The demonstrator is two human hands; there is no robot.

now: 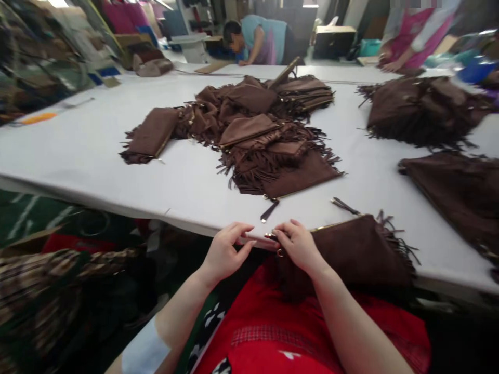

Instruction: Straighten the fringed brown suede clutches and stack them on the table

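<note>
A brown suede fringed pouch lies at the near edge of the white table, partly over my lap. My right hand pinches its gold zipper end at the left corner. My left hand hovers just left of it at the table's edge, fingers curled toward the same corner, holding nothing I can make out. A loose zipper pull tab lies on the table just beyond my hands.
A heap of brown fringed pouches fills the table's middle, with one pouch apart on the left. More piles and a flat pouch lie at the right. Two people work at the far side. Boxes and fabric sit below left.
</note>
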